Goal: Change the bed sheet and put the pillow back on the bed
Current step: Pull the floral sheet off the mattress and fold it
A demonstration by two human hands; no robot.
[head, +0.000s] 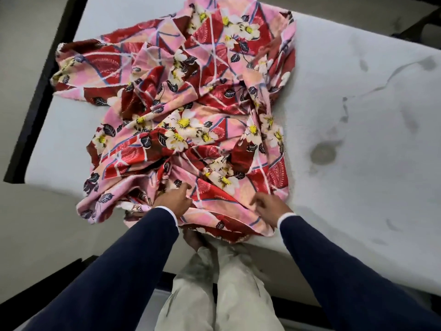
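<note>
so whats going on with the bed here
A person in dark sleeves stands at the edge of a bare, stained mattress. A red and pink floral sheet lies bunched in a heap on it. The left hand and the right hand are both on the sheet's near edge. No pillow is in view.
</note>
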